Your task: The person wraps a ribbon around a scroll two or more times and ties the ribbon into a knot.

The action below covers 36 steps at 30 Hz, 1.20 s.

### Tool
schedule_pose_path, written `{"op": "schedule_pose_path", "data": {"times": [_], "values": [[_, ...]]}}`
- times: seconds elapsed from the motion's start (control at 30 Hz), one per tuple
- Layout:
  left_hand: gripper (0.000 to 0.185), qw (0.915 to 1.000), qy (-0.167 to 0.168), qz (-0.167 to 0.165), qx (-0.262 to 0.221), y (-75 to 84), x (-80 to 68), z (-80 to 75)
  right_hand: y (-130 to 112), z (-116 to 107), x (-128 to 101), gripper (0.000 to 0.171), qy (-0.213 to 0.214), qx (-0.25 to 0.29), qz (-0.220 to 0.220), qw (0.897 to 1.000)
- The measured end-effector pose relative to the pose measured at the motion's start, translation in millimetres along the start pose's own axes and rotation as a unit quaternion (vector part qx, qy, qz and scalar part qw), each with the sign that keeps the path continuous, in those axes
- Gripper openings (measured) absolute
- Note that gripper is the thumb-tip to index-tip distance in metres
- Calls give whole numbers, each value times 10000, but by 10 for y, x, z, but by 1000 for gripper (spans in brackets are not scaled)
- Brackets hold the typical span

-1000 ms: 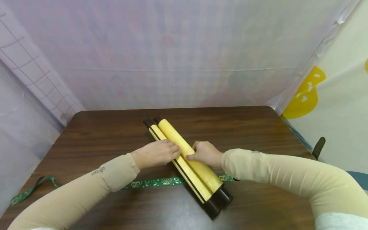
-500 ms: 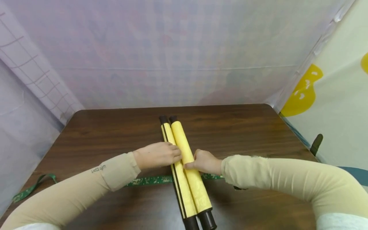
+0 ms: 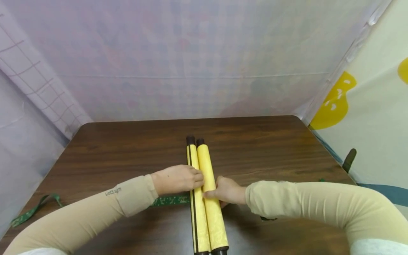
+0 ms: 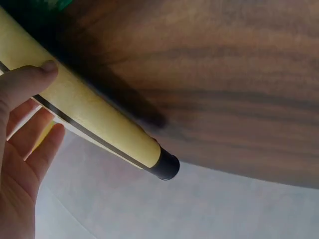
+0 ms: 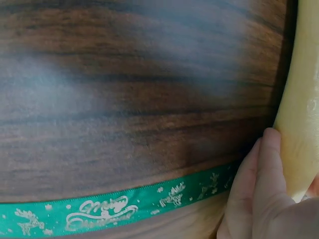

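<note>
A yellow paper scroll, wound into two rolls side by side, points nearly straight away from me in the head view. Its left roll (image 3: 199,226) has a dark stripe along it; its right roll (image 3: 206,164) is plain. Dark knobs (image 4: 167,166) cap the ends. My left hand (image 3: 180,179) grips the left roll, thumb on the near side and fingers beyond it in the left wrist view. My right hand (image 3: 228,191) holds the right roll at about mid-length, thumb on top. Beneath the scroll a green ribbon (image 5: 149,209) with pale printed figures runs crosswise.
The dark wood-grain table (image 3: 261,152) has rounded far corners. A loose curl of the ribbon (image 3: 35,210) lies at its left edge. Pale cloth (image 3: 191,63) hangs behind the table, and a printed sheet (image 3: 379,117) hangs at the right.
The scroll has swung from a diagonal to almost straight away from me, its near end moving left and its far end right. Both hands have kept hold and come slightly nearer me.
</note>
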State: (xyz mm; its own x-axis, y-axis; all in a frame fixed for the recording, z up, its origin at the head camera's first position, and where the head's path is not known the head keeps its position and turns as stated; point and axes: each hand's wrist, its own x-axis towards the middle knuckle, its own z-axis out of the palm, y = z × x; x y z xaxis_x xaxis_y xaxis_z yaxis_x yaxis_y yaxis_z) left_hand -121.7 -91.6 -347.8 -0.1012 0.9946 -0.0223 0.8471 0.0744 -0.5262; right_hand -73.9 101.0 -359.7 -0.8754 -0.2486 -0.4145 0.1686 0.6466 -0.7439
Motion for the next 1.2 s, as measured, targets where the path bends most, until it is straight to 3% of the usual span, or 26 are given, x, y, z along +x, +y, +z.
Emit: {"op": "schedule_pose_path", "data": {"times": [0.23,0.53,0.93,1.07,1.2], "values": [[24,9999,23,-99,-41,73,-39,27,-6,-6,-5,45,-185,-7,-13,9998],[21,9953,442,-406,-753,99,-84,42,-109,-52,-41,53,-464,-47,182,9987],[20,9933,575,-629,-779,135,-91,56,-97,-44,-15,67,-419,-359,429,9976],[19,9923,579,-728,-813,159,-87,75,-90,-86,-42,59,-531,-842,490,9938],[18,9854,266,-1174,-1201,170,-134,72,-109,-181,-71,45,-513,-1570,291,9858]]}}
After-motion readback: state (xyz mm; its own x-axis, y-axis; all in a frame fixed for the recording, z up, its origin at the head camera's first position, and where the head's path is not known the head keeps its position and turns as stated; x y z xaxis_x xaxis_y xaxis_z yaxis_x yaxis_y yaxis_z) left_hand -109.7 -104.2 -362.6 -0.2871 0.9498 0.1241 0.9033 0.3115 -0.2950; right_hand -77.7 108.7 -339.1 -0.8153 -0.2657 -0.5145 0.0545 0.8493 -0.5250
